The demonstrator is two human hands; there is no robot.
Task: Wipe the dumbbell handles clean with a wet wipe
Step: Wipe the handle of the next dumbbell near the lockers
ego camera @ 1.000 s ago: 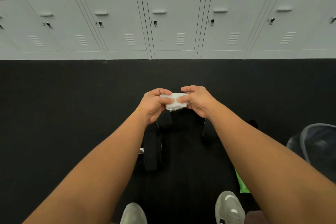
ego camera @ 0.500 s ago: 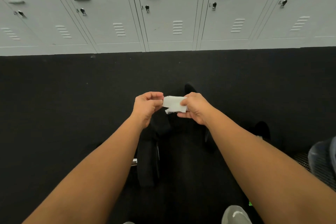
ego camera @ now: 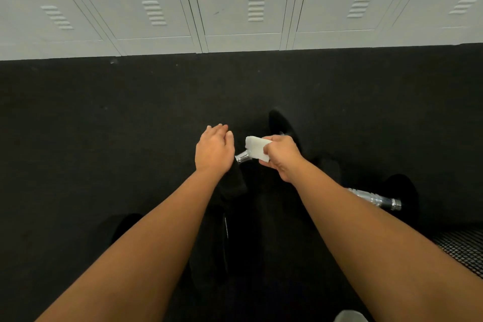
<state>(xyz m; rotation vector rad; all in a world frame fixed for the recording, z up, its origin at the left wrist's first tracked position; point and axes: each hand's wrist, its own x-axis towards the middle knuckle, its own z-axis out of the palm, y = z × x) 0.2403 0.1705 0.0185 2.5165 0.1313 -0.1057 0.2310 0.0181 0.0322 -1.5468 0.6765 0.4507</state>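
My right hand (ego camera: 281, 157) grips a folded white wet wipe (ego camera: 257, 148) and presses it on the chrome handle (ego camera: 243, 157) of a black dumbbell lying on the dark floor. My left hand (ego camera: 214, 150) hovers over that dumbbell's near black weight (ego camera: 234, 183), fingers loosely apart; whether it touches the weight is hidden. The far weight (ego camera: 278, 120) shows beyond my right hand. A second dumbbell lies to the right, its chrome handle (ego camera: 373, 198) showing past my right forearm, with a black weight (ego camera: 402, 188) at its end.
A row of pale grey lockers (ego camera: 240, 2) lines the far edge of the black floor (ego camera: 104, 125). A black mesh object (ego camera: 462, 251) sits at the right edge. A grey shoe tip (ego camera: 350, 316) shows at the bottom. Another dark weight (ego camera: 125, 225) lies under my left forearm.
My left hand let go of the wipe and opened, moving left over the dumbbell's weight. My right hand brought the wipe down onto the chrome handle. The view tilted further down.
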